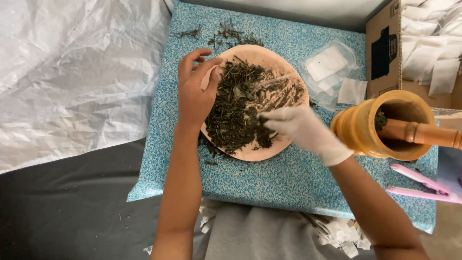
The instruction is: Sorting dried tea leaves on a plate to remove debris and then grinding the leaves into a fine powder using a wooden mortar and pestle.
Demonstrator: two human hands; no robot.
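On pink plate (288, 77): dried herbs (236, 108) between left hand (195, 91), gloved right hand (303, 130).

Blue speckled table (269, 188) — plate (288, 77), wooden mortar (361, 132), pink tongs (423, 185), sachets (332, 67).

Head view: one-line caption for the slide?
Bare left hand steadies a round plate of dried herbs while the gloved right hand gathers them, wooden mortar alongside.
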